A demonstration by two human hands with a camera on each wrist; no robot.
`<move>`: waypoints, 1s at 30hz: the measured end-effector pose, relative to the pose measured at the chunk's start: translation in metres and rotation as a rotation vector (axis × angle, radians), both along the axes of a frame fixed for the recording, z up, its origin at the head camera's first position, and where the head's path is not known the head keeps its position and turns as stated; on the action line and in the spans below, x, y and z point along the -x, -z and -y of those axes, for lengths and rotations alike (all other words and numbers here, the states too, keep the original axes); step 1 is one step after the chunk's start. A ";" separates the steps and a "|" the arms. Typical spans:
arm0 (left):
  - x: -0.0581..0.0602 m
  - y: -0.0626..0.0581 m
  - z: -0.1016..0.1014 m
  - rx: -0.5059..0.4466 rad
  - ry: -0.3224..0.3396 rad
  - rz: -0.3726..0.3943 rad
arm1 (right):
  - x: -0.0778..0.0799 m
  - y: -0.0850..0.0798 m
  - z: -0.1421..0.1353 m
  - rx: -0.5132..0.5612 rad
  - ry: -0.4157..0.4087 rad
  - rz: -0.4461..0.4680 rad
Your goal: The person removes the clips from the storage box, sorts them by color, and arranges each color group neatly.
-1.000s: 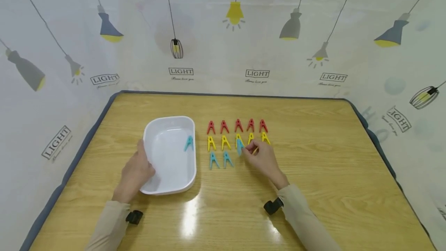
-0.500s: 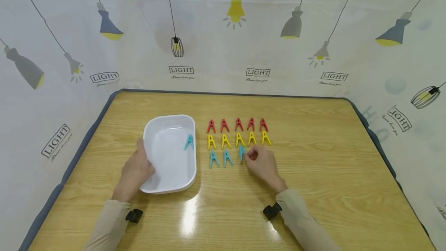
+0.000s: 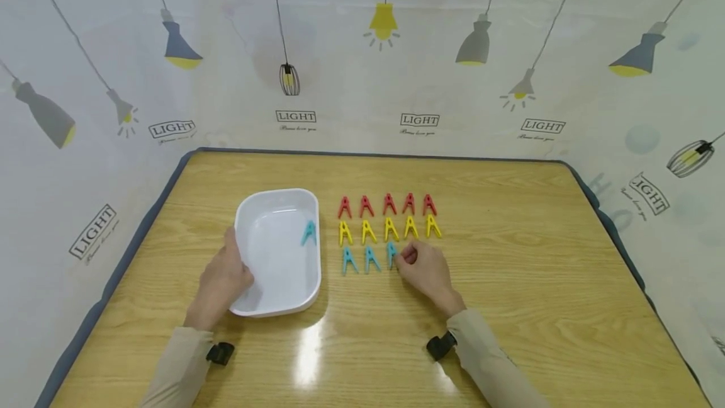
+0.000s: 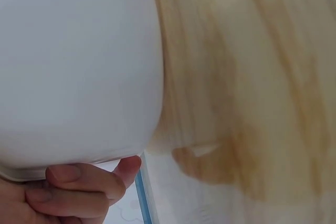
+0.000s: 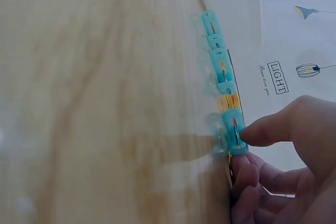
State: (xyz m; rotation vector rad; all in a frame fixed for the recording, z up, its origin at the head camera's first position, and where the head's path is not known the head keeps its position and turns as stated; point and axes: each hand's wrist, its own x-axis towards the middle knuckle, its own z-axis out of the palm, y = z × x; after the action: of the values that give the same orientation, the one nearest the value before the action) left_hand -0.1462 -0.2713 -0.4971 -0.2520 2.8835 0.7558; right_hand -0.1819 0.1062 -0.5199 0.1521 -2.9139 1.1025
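Note:
My left hand [image 3: 223,276] grips the left side of a white rectangular plastic tray [image 3: 274,279], and its fingers show curled along the tray's side in the left wrist view. Inside, against the right wall, is one light-blue clothespin [image 3: 308,232]. My right hand [image 3: 427,271] pinches another light-blue clothespin [image 5: 235,129] between thumb and fingers, right at the tabletop. It stands at the right end of a row with two more blue clothespins [image 3: 349,260]. Above that row lies a row of several yellow clothespins [image 3: 368,231], with several red clothespins [image 3: 389,204] farther back.
All of this is on a wood-grain table [image 3: 538,269] with a dark edge band. A pale curtain [image 3: 340,36] printed with hanging lamps surrounds the back and sides. A black wrist camera [image 3: 441,345] is worn by the right sleeve, another black camera [image 3: 220,353] by the left.
My right hand has brought the blue clothespin down from over the yellow row toward me, into line with the two blue ones. The left hand and tray have stayed in place.

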 end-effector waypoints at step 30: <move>0.000 -0.001 0.000 -0.004 0.017 -0.023 | 0.035 -0.034 -0.021 0.083 0.041 -0.093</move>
State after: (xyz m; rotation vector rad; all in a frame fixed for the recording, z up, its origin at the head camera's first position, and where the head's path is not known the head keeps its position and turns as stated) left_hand -0.1465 -0.2708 -0.4964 -0.2190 2.9019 0.7668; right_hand -0.2174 0.1270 -0.4863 0.1376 -2.7724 1.1751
